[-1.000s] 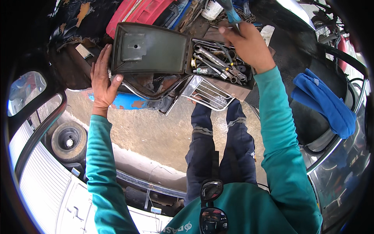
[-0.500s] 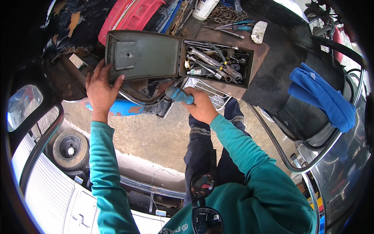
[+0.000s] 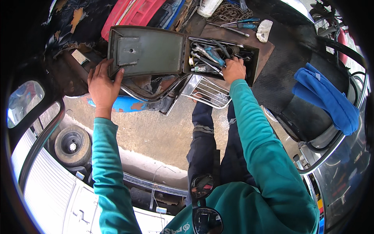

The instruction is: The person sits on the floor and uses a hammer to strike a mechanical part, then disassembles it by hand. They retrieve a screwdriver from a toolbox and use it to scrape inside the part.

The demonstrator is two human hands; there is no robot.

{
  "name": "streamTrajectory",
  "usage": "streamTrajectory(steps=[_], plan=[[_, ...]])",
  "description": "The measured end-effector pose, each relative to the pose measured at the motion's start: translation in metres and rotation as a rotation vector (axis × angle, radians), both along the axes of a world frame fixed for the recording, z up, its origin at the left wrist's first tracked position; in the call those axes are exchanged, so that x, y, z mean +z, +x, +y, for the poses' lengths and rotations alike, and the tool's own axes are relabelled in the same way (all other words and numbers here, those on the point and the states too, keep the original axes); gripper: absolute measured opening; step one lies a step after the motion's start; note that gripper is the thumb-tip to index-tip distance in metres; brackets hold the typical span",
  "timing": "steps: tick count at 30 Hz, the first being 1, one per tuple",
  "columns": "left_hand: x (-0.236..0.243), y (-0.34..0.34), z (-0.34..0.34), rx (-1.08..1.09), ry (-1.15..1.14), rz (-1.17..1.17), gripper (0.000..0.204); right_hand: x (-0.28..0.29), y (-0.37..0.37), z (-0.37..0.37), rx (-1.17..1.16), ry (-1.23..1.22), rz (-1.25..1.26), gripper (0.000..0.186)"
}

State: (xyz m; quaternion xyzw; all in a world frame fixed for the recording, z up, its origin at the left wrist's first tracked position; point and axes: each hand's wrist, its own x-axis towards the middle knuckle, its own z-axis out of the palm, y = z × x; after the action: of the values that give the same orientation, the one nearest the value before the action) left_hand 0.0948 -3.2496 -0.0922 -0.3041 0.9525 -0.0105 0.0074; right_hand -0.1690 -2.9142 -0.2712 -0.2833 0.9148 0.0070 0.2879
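An oblong dark green metal toolbox [image 3: 255, 66] lies with its hinged lid [image 3: 156, 52] swung out to the left. Wrenches [image 3: 197, 47], pliers, sockets and other tools crowd inside it. My left hand [image 3: 103, 87] rests at the lid's lower left corner, fingers spread and thumb apart. My right hand [image 3: 234, 71] reaches over the box's near wall, fingers curled down among the tools. Its fingertips are hidden, so what they grip does not show. Just left of those fingers, a thick blue tool [image 3: 214, 54] lies on the heap.
Behind the box are screwdrivers [image 3: 239, 24], a rusty chain [image 3: 229, 12], a white block [image 3: 264, 31] and a red plastic piece [image 3: 124, 15]. A blue cloth [image 3: 325, 97] hangs over the seat at right. A wire rack [image 3: 210, 91] sits below the box.
My right hand has moved from below the box up into it. The blue tool it held now lies on the tools. My left hand stays at the lid.
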Motion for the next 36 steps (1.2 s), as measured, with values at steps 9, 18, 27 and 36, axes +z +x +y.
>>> streamTrajectory(steps=[9, 18, 27, 36], plan=[[0.006, -0.020, 0.001, 0.077, 0.061, -0.260, 0.074, 0.084, -0.030, 0.026, -0.107, -0.679, -0.051, 0.024], [-0.026, -0.072, 0.008, 0.252, 0.007, -0.324, 0.075, 0.148, 0.064, 0.138, -0.587, -0.608, -0.287, 0.026], [0.060, -0.118, 0.087, 0.432, 1.441, 0.716, 0.049, 0.159, 0.201, 0.240, -0.670, -0.510, -0.219, 0.016], [-0.023, -0.121, 0.339, -0.321, 1.149, 0.199, 0.079, 0.183, 0.275, 0.311, -0.568, -0.564, -0.235, 0.023]])
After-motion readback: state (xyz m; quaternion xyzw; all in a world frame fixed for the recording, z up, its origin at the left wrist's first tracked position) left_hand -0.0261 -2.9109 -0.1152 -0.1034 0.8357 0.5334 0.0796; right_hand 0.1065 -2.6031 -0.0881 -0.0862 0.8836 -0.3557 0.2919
